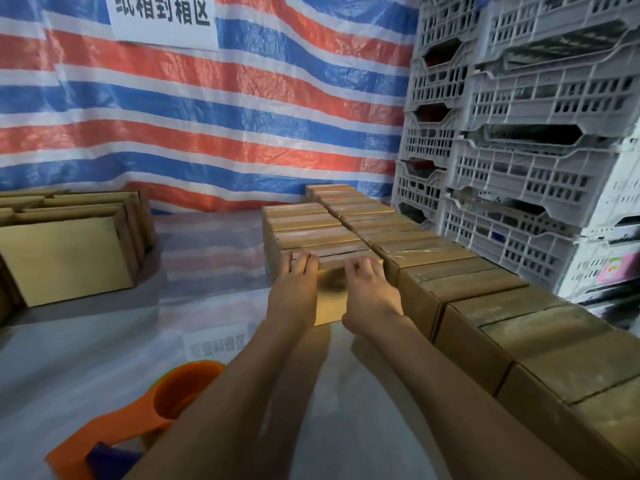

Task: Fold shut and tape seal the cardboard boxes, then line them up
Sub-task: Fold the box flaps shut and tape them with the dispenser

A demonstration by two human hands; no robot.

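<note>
The left hand (pixel 294 289) and right hand (pixel 370 296) press flat, fingers laid over the top edge, on a brown cardboard box (pixel 330 303). It sits at the near end of a short row of taped boxes (pixel 304 223), just beside a longer row of taped boxes (pixel 485 306). An orange plastic tape dispenser (pixel 138 420) lies nearer, to the left.

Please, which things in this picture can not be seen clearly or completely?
All in the head view.
Orange plastic tape dispenser: cut off by the bottom edge, partly behind the left forearm.
White paper sign with black characters: cut off by the top edge.
Contents of the stacked grey plastic crates: hidden by their lattice walls.
Near face of the brown cardboard box: mostly covered by the left hand and right hand.
</note>
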